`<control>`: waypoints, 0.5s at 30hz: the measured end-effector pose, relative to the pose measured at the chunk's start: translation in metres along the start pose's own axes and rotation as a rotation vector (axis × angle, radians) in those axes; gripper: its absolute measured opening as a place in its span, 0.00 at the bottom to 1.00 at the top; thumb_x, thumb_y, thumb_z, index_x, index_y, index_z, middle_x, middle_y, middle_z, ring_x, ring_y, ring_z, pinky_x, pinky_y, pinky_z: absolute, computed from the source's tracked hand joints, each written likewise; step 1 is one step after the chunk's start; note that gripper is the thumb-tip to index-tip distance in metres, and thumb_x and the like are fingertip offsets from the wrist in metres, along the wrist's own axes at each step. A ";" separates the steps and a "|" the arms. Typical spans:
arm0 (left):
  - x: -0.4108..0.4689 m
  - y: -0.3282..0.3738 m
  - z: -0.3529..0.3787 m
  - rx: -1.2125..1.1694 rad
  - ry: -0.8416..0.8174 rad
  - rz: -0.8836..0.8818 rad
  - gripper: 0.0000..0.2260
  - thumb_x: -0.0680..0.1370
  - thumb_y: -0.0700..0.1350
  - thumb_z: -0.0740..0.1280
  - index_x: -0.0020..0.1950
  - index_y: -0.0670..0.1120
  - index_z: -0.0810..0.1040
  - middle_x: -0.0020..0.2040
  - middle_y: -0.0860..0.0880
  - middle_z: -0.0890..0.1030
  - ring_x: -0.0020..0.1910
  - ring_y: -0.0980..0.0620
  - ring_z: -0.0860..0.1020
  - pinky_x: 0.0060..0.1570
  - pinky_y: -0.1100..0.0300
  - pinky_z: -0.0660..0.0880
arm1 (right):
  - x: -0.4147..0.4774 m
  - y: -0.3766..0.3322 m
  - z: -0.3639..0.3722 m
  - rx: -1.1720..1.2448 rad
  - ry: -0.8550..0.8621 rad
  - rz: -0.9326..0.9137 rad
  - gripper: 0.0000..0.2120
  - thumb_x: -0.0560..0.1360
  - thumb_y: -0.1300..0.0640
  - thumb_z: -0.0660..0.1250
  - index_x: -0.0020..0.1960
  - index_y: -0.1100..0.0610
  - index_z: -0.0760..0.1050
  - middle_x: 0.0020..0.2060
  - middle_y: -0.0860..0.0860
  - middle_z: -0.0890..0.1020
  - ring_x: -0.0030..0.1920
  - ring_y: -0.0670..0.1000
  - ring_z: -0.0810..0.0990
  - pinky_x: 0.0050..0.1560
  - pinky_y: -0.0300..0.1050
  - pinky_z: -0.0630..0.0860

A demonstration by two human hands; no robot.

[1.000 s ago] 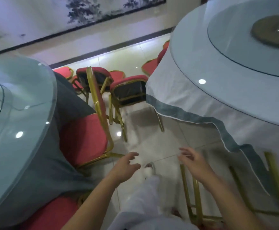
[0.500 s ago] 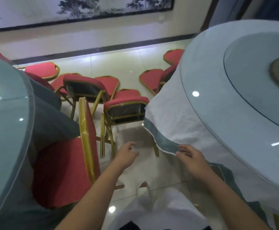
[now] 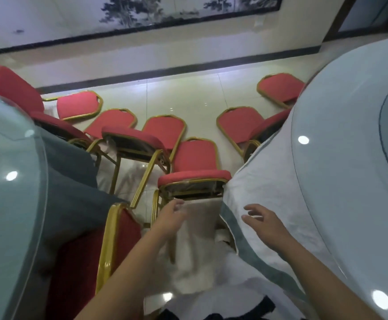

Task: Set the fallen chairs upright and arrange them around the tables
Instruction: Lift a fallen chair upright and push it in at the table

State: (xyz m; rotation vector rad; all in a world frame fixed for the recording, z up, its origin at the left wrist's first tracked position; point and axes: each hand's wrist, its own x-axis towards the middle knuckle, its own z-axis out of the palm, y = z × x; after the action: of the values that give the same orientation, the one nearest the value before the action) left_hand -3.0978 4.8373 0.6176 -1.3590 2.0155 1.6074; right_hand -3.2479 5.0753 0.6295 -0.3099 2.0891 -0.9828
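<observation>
Several red chairs with gold frames lie on their backs on the tiled floor between two round tables. The nearest fallen chair (image 3: 194,174) lies just ahead, its seat edge facing me and its legs reaching toward me. Another fallen chair (image 3: 133,139) lies to its left. My left hand (image 3: 168,219) reaches toward the nearest chair's left front leg, fingers relaxed, holding nothing. My right hand (image 3: 263,221) hovers open beside the white tablecloth of the right table (image 3: 340,172). An upright chair (image 3: 117,248) stands at my left against the left table (image 3: 8,192).
More fallen chairs (image 3: 239,125) lie further off toward the wall (image 3: 142,58), some half under the tablecloths. Both tables have glass tops and hanging cloths that narrow the aisle. Bare tiled floor (image 3: 197,98) shows beyond the chairs.
I have moved forward down the aisle and the view has tilted up. The nearest fallen chair is now closer, and both hands have reached further ahead toward it.
</observation>
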 end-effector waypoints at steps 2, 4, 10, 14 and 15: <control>0.028 0.010 -0.014 -0.001 0.009 -0.078 0.20 0.76 0.46 0.68 0.68 0.53 0.72 0.59 0.50 0.77 0.55 0.51 0.77 0.52 0.54 0.77 | 0.038 -0.016 -0.004 -0.007 -0.032 0.017 0.11 0.77 0.45 0.66 0.59 0.42 0.74 0.55 0.43 0.77 0.51 0.40 0.75 0.42 0.35 0.71; 0.057 0.016 -0.024 0.013 0.045 -0.123 0.20 0.76 0.46 0.69 0.67 0.52 0.72 0.57 0.51 0.78 0.54 0.53 0.77 0.49 0.56 0.76 | 0.076 -0.027 -0.006 -0.045 -0.077 0.019 0.11 0.77 0.46 0.66 0.60 0.43 0.74 0.57 0.44 0.77 0.52 0.41 0.75 0.44 0.36 0.71; 0.125 0.021 -0.053 -0.015 0.129 -0.222 0.17 0.75 0.44 0.70 0.63 0.51 0.74 0.50 0.54 0.78 0.48 0.57 0.76 0.37 0.62 0.71 | 0.166 -0.074 -0.002 -0.179 -0.158 0.050 0.15 0.79 0.49 0.66 0.64 0.50 0.74 0.56 0.48 0.77 0.55 0.49 0.76 0.52 0.41 0.71; 0.174 0.016 -0.063 -0.007 0.103 -0.307 0.15 0.75 0.46 0.70 0.59 0.54 0.73 0.49 0.53 0.79 0.46 0.55 0.79 0.35 0.60 0.73 | 0.210 -0.092 0.008 -0.174 -0.161 0.063 0.14 0.78 0.50 0.67 0.62 0.51 0.75 0.56 0.48 0.78 0.53 0.47 0.77 0.49 0.41 0.70; 0.188 0.015 -0.065 0.007 0.097 -0.327 0.12 0.75 0.47 0.70 0.57 0.53 0.73 0.49 0.52 0.80 0.46 0.53 0.79 0.37 0.59 0.74 | 0.218 -0.092 0.011 -0.180 -0.166 0.082 0.14 0.78 0.51 0.67 0.62 0.52 0.75 0.56 0.48 0.79 0.54 0.48 0.77 0.49 0.41 0.70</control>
State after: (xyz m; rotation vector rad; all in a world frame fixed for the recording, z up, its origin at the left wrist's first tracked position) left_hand -3.1882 4.6845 0.5269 -1.6894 1.7315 1.4129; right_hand -3.3928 4.8966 0.5719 -0.3806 2.0244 -0.6979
